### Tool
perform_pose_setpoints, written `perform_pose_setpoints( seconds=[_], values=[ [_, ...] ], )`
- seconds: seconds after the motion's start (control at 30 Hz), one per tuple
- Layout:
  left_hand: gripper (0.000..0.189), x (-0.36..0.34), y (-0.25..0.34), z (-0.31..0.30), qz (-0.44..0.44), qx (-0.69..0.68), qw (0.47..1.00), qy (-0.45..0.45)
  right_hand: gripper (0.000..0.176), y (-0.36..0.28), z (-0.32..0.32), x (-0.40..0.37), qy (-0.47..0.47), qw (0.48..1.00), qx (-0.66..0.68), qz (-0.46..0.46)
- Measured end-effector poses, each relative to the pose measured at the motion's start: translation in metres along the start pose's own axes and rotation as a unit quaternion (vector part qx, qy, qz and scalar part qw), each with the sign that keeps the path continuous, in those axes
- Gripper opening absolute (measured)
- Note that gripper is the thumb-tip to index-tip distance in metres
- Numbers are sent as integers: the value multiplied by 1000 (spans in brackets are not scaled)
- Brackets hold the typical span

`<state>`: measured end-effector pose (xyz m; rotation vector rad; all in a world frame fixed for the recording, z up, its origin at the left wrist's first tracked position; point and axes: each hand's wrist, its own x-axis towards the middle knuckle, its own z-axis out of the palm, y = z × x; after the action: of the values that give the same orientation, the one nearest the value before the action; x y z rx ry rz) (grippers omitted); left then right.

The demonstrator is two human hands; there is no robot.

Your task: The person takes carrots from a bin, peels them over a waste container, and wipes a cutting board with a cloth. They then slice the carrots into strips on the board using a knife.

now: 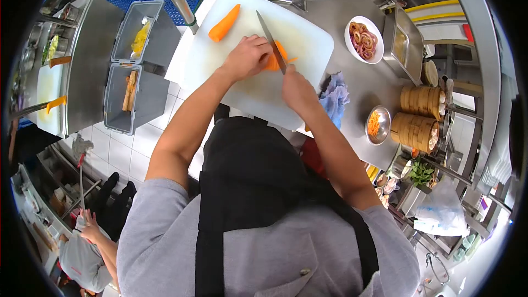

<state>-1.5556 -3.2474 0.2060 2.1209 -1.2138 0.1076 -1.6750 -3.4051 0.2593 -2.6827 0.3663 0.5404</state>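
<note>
A white cutting board (247,99) lies on the steel counter. My right hand (298,89) is closed round the handle of a knife (270,37), whose blade points up and away over the board. Left of the blade, my left hand (248,58) has its fingers curled and pressed down beside the orange carrot pieces (281,49). Whether its fingertips hold some of the carrot is partly hidden. A peeled piece of carrot (224,23) rests apart at the upper left of the board.
A blue cloth (334,99) lies right of the board. Beyond it are a steel bowl of shredded carrot (378,125), a white bowl of sliced onions (364,39) and bamboo steamers (421,102). Grey bins (122,99) stand left. Another person (85,253) holds a mop at lower left.
</note>
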Motion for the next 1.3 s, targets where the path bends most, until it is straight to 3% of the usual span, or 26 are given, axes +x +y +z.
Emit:
perform_pose_setpoints(
  seconds=[0.1,0.3,0.37,0.5,0.57,0.67,0.8,0.9,0.97,1.1,1.17,1.3],
  values=[
    [13,-6,0,1,-21,-46,999,-17,19,-22,-33,-27,-55,998,-26,21],
    [14,-5,-8,3,-9,-45,999,-4,23,-5,7,-2,22,1000,10,-6],
    [13,-2,-6,-1,-14,-36,998,-39,25,-25,-28,-9,-51,998,-21,16],
    [13,-6,-8,4,-4,-40,999,-16,23,-13,0,-22,-39,998,-24,37],
    [13,-5,-10,5,4,-43,999,-3,23,-3,19,-4,26,1000,13,7],
    [13,-5,-9,5,-8,-37,999,-17,23,-27,-23,-9,-24,999,-19,11],
    [13,-4,-12,8,-7,-46,999,0,24,-13,5,-19,-30,999,-22,38],
    [13,-7,-10,6,-12,-51,999,1,25,-10,15,-2,32,999,-4,-7],
    [13,-7,-10,5,-6,-38,999,8,25,-23,-17,-8,-21,999,-27,7],
    [15,-8,-15,11,4,-54,998,22,24,-24,-6,-23,-50,997,-19,55],
    [15,-9,-14,11,-2,-53,998,22,27,-5,26,1,29,999,21,7],
    [15,-4,-10,3,7,-66,997,32,29,-28,-19,-7,-20,999,-35,-3]
  ],
)
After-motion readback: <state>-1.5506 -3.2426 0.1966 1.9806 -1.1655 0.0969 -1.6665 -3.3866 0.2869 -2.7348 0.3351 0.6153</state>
